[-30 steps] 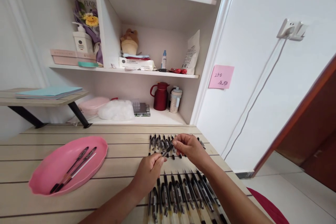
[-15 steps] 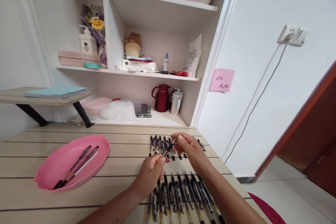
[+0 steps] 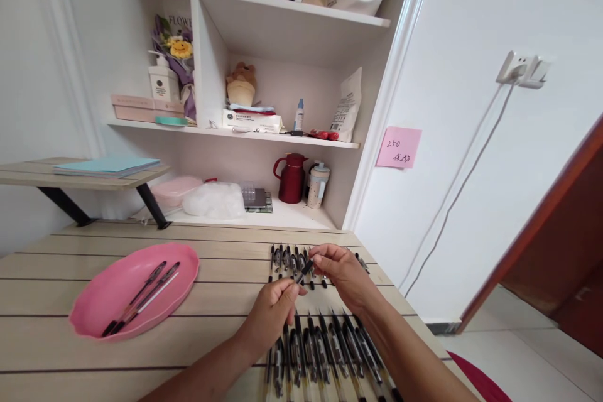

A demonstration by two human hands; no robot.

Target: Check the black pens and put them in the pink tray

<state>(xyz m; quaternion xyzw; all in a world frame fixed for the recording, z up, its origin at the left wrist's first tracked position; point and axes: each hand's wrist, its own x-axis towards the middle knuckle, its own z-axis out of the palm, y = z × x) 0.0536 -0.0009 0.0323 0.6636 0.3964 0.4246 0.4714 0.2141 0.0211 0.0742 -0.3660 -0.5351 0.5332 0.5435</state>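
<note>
- Now I have a black pen [image 3: 305,270] raised over the bench [image 3: 221,326], well right of the pink tray [image 3: 113,286]; it slants, its upper end leaning away from the tray.
- My left hand [image 3: 273,311], nearer the tray, pinches the pen's lower part between thumb and fingers; I would make this grip the firm anchor.
- My right hand [image 3: 342,270], farther from the tray, pinches at the upper end; its fingers hide that end, so I cannot tell which part they have.
- I take this as fine work at the upper end; best to push or draw along the pen's own line, lightly, without bending it sideways.
- Right of the tray lie a far row of pens [image 3: 288,260], level with its far rim, and a near row of pens [image 3: 325,352], around its near edge and beyond; raised wrists should avoid rolling either.
</note>
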